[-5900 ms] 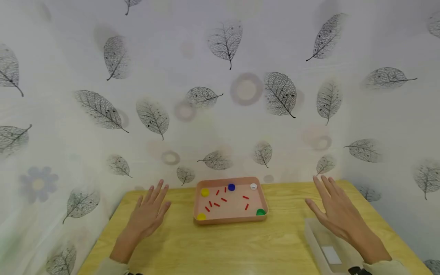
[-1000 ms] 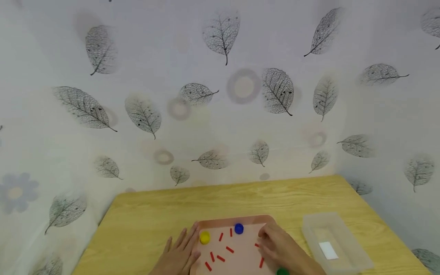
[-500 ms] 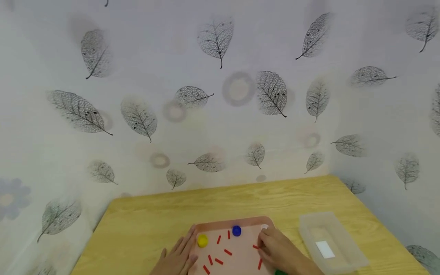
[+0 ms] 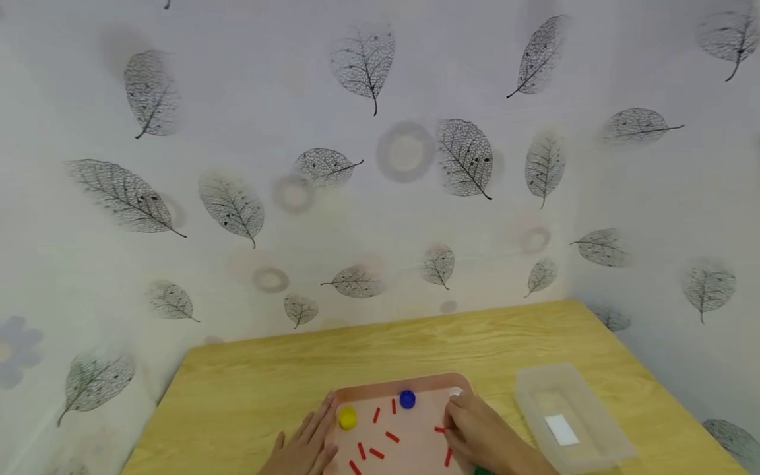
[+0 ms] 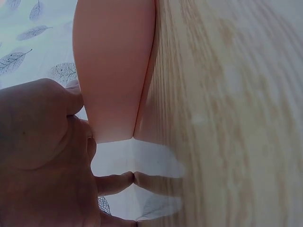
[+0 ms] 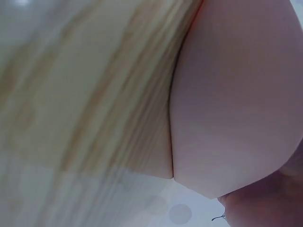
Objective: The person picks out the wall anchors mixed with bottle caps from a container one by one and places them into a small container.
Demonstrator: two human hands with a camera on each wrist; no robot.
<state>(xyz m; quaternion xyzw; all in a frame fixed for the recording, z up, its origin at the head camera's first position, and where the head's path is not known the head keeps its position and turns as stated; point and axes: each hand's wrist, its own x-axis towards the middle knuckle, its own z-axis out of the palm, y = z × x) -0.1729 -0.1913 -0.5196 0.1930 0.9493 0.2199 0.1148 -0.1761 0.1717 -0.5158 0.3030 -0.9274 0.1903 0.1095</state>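
A shallow pink tray point(image 4: 415, 448) holds several short red sticks point(image 4: 392, 437) and a few round caps. My left hand point(image 4: 293, 452) lies along the tray's left side with its fingers straight; in the left wrist view, fingertips of that hand point(image 5: 40, 156) reach the table beside the tray wall point(image 5: 113, 71). Over the right part of the tray, my right hand point(image 4: 481, 429) curls its fingers, thumb and index pinching the right end of one red stick point(image 4: 440, 429). In the right wrist view only a little of this hand point(image 6: 265, 203) shows beyond the wall.
In the tray are a yellow cap point(image 4: 347, 417), a blue cap point(image 4: 407, 399), a white cap point(image 4: 455, 391) and, partly hidden, a green cap point(image 4: 483, 471). A translucent bin point(image 4: 594, 422) with a white card point(image 4: 561, 430) stands right. A leaf-patterned curtain point(image 4: 404, 218) hangs behind the table point(image 4: 249, 382).
Both hands, raised apart above the table several seconds ago, are now at the tray, which sits nearer. Over the last second the right hand dips slightly, uncovering the white cap.
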